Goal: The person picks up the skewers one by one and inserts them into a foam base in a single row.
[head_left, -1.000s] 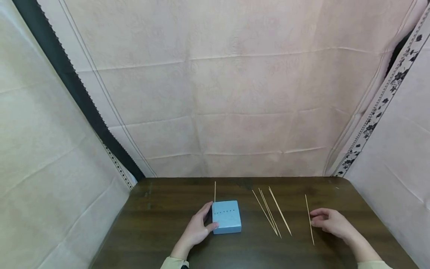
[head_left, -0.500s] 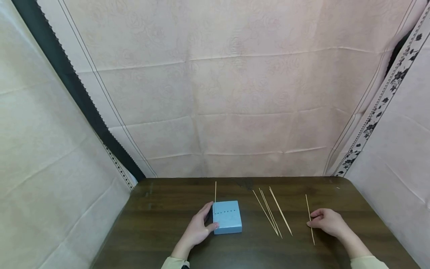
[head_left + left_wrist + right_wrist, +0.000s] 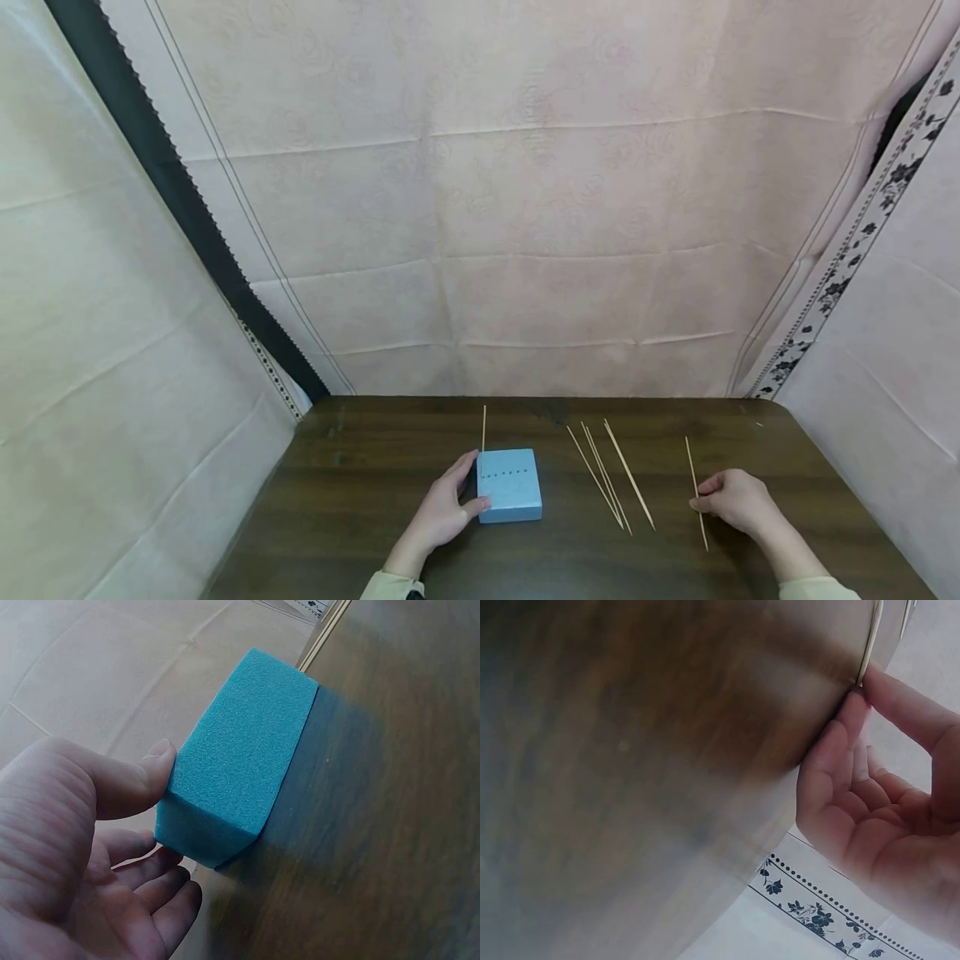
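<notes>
A light blue foam block lies on the table, with a row of small dark holes across its top. One thin wooden stick stands upright in its left end. My left hand holds the block by its left side, thumb at the near corner; the left wrist view shows the thumb against the foam block. At the right, my right hand pinches a single wooden stick between thumb and fingers. In the right wrist view this stick runs up from the fingertips.
Several loose wooden sticks lie slanted on the dark wooden table between block and right hand. One of them, a stick, lies a little apart to the right. Pale cloth hangs behind the table and on both sides.
My right thumb and fingers have come together on the single stick, which lies almost where it was. The left hand stays on the block. The head view has shifted slightly.
</notes>
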Motion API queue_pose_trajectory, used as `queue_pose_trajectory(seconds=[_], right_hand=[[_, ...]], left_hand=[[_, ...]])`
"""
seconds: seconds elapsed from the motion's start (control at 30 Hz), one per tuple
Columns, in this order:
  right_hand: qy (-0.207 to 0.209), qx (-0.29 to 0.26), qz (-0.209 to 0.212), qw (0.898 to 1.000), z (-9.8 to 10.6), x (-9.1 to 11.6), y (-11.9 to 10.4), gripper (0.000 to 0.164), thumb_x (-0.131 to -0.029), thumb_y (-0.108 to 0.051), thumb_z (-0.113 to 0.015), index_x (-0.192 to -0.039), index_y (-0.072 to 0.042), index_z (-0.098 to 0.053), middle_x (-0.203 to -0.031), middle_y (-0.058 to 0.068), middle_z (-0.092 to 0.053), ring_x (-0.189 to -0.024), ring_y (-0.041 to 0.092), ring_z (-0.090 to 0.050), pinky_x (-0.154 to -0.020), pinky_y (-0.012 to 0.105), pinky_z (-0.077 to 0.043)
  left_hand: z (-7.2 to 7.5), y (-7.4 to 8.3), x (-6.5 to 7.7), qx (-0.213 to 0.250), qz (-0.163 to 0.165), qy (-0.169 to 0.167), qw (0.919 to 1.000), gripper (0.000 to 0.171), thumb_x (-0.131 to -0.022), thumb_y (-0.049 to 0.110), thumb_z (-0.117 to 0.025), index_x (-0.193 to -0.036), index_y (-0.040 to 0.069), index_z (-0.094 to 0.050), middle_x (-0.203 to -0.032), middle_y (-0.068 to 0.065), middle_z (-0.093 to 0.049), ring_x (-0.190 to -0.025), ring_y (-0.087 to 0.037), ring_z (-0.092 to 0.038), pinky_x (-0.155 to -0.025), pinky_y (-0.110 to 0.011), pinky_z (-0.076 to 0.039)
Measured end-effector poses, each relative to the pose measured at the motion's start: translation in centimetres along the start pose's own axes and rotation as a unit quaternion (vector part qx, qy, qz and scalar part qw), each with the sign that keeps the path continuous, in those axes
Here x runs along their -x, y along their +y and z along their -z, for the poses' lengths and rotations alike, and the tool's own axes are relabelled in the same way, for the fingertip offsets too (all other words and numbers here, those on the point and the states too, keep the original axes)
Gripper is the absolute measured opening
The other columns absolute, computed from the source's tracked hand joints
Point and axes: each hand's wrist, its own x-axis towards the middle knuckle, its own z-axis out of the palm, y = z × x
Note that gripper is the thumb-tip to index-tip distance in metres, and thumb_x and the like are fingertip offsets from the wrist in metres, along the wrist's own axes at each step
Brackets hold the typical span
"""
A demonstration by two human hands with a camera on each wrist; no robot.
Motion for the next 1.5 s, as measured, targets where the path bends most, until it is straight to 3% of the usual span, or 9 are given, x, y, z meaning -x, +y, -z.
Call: queue_pose_trajectory(seconds=[0.13,0.27,0.63,1.07,1.3,1.5], right_hand=[[-0.002,-0.034,-0.018,0.999,-0.22,0.15,0.02,0.022,-0.084,-0.020,-0.088,-0.090,-0.001,-0.076,-0.072,-0.001,-0.072,-0.068,0.016,-0.068,-0.063,0.035,-0.056],[-0.005,-0.061,-0.032,0.998,-0.33,0.21,-0.05,0.021,-0.084,-0.017,-0.086,-0.088,0.000,-0.076,-0.072,0.000,-0.071,-0.067,0.016,-0.069,-0.058,0.031,-0.059],[-0.003,-0.065,-0.046,0.997,-0.60,0.10,-0.28,0.011,-0.082,-0.015,-0.082,-0.082,-0.005,-0.077,-0.067,-0.001,-0.068,-0.063,0.014,-0.066,-0.056,0.028,-0.057],[-0.034,-0.104,-0.047,0.993,0.00,0.63,-0.13,0.012,-0.086,-0.009,-0.076,-0.090,0.002,-0.076,-0.074,0.003,-0.067,-0.070,0.017,-0.065,-0.059,0.029,-0.059],[-0.064,-0.153,-0.043,0.985,0.06,0.54,0.27,0.018,-0.091,-0.007,-0.072,-0.097,0.010,-0.074,-0.077,0.003,-0.067,-0.073,0.017,-0.065,-0.063,0.029,-0.060],[-0.083,-0.179,-0.044,0.979,0.34,0.30,0.63,0.018,-0.094,-0.007,-0.071,-0.099,0.010,-0.074,-0.078,0.002,-0.067,-0.073,0.015,-0.065,-0.063,0.027,-0.060]], left_hand=[[-0.05,-0.10,-0.13,0.002,0.000,-0.001,1.0000,0.080,-0.099,0.020,-0.078,-0.166,0.005,-0.037,-0.172,-0.021,-0.032,-0.156,-0.041,-0.033,-0.123,-0.057,-0.035],[-0.02,-0.13,-0.21,0.003,-0.001,-0.001,1.0000,0.080,-0.099,0.019,-0.078,-0.166,0.004,-0.037,-0.172,-0.021,-0.032,-0.157,-0.041,-0.033,-0.123,-0.056,-0.035],[0.10,-0.39,-0.16,0.005,0.000,-0.006,1.0000,0.080,-0.099,0.022,-0.079,-0.166,0.005,-0.038,-0.172,-0.021,-0.032,-0.157,-0.041,-0.033,-0.123,-0.057,-0.035],[0.19,0.23,-0.27,-0.005,-0.009,-0.010,0.9999,0.079,-0.099,0.021,-0.079,-0.165,0.005,-0.039,-0.171,-0.020,-0.033,-0.155,-0.040,-0.036,-0.121,-0.055,-0.038],[0.21,-0.14,-0.27,0.001,-0.015,-0.010,0.9998,0.080,-0.099,0.020,-0.079,-0.166,0.004,-0.038,-0.171,-0.021,-0.033,-0.156,-0.041,-0.035,-0.122,-0.055,-0.037],[0.24,-0.23,-0.28,0.000,-0.014,-0.009,0.9999,0.079,-0.099,0.021,-0.079,-0.165,0.004,-0.038,-0.171,-0.021,-0.033,-0.155,-0.041,-0.036,-0.121,-0.055,-0.038]])
